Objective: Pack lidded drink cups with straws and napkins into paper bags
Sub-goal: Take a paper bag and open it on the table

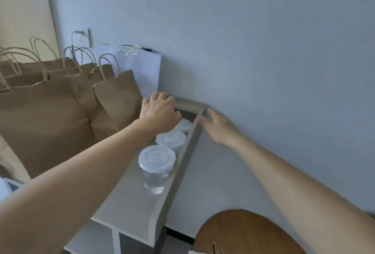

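Three clear plastic cups with white lids stand in a row on a grey shelf [129,196] beside its raised rim: a near cup [156,167], a middle cup [171,139] and a far cup [183,125] partly hidden by my left hand. My left hand [159,112] reaches over the far end of the row, fingers curled downward, and what they touch is hidden. My right hand [218,126] hovers blurred at the shelf's far right corner, fingers straight. Several brown paper bags [50,115] with twisted handles stand on the left.
A white paper bag [142,71] leans on the wall behind the brown ones. A wall socket [82,39] with a plugged cable sits above them. A round wooden seat [243,233] is at the lower right, below the shelf.
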{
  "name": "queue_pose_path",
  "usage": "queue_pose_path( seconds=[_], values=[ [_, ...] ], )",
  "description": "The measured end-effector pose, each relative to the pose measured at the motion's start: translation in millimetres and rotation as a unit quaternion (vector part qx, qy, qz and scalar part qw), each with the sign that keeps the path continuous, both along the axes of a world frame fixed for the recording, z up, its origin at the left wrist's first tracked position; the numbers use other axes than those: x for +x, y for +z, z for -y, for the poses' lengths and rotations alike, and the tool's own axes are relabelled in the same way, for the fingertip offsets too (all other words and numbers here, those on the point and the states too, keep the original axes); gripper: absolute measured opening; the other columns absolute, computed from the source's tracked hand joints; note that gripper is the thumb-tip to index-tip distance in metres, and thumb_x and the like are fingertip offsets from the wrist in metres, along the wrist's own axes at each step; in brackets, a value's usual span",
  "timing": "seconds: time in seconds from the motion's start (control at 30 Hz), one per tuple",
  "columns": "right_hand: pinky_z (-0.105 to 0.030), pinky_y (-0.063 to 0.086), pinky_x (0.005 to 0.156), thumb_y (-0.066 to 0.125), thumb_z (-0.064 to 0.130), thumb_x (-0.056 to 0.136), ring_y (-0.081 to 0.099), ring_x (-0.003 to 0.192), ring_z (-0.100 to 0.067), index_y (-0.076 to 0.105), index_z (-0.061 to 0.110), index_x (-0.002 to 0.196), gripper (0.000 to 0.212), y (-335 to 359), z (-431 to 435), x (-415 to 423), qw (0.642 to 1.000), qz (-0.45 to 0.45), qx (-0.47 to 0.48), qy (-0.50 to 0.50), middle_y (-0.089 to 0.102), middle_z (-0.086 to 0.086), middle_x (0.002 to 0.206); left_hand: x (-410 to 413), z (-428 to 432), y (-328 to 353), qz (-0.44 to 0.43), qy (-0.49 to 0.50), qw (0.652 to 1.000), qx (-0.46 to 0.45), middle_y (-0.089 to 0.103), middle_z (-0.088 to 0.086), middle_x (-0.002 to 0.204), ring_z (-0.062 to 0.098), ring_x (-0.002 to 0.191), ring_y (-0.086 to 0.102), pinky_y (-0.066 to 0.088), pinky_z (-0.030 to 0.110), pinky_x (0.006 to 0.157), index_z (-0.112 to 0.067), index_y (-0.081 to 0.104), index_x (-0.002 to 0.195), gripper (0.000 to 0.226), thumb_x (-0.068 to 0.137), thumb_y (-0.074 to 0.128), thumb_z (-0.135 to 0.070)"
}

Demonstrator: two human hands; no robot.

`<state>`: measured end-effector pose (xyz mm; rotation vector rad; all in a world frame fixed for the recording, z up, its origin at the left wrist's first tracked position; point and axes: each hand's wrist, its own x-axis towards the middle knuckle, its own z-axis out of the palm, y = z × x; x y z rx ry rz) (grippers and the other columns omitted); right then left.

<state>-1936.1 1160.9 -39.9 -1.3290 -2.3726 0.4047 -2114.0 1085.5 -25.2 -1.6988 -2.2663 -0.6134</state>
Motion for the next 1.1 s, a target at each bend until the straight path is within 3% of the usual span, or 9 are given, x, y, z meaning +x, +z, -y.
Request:
queue_pose_path(
  seconds=[0.2,0.33,0.9,0.97,1.03,1.1],
  values=[
    [-0.042,0.027,0.116,0.035,0.057,0.100,0.032,0.143,-0.030,0.023,0.016,0.155,0.070,-23.1,26.9,152.7,0.997,0.015,-0.023,-0.075,0.025,-0.011,0.159,132.8,-11.4,-9.3,0.006,-0.079,0.995,-0.066,0.047,0.007,0.138,0.030,0.133,0.035,0.032,0.045,0.104,-0.017,0.052,0.129,0.048,0.089,0.048,-0.044],
    [-0.043,0.027,0.116,0.033,0.063,0.097,0.030,0.144,-0.028,0.021,0.019,0.155,0.073,-49.8,32.8,233.5,0.990,0.003,-0.061,-0.127,0.022,-0.007,0.161,209.8,-22.7,-33.7,-0.001,-0.145,0.984,-0.108,0.043,0.006,0.144,0.031,0.135,0.033,0.031,0.046,0.107,-0.018,0.045,0.140,0.057,0.092,0.047,-0.047],
    [-0.042,0.034,0.108,0.035,0.069,0.092,0.032,0.143,-0.026,0.023,0.017,0.155,0.082,-157.5,17.8,471.0,0.916,0.037,-0.177,-0.358,0.026,-0.004,0.160,430.2,-131.9,-148.2,0.020,-0.358,0.899,-0.252,0.037,0.005,0.152,0.029,0.138,0.031,0.032,0.045,0.108,-0.020,0.035,0.148,0.061,0.095,0.048,-0.047],
    [-0.042,0.038,0.107,0.037,0.069,0.091,0.038,0.139,-0.026,0.026,0.017,0.154,0.082,-168.9,14.8,496.3,0.904,0.037,-0.193,-0.381,0.032,-0.007,0.157,452.1,-140.6,-160.4,0.025,-0.368,0.892,-0.259,0.037,0.004,0.151,0.028,0.137,0.032,0.033,0.045,0.107,-0.021,0.036,0.148,0.061,0.094,0.047,-0.047],
    [-0.042,0.047,0.098,0.040,0.064,0.092,0.055,0.121,-0.024,0.034,0.017,0.149,0.074,-179.9,7.5,519.0,0.898,0.023,-0.203,-0.391,0.051,-0.007,0.141,472.9,-148.5,-171.1,0.032,-0.374,0.886,-0.273,0.038,0.004,0.151,0.027,0.137,0.032,0.033,0.044,0.107,-0.021,0.037,0.147,0.060,0.094,0.047,-0.046],
    [-0.038,0.049,0.089,0.042,0.059,0.094,0.058,0.111,-0.022,0.038,0.017,0.147,0.067,-194.0,-4.1,540.7,0.896,0.022,-0.200,-0.395,0.058,-0.005,0.130,493.1,-156.0,-182.0,0.034,-0.373,0.882,-0.285,0.038,0.003,0.151,0.027,0.137,0.033,0.033,0.044,0.107,-0.022,0.037,0.147,0.059,0.094,0.047,-0.046]
  ],
)
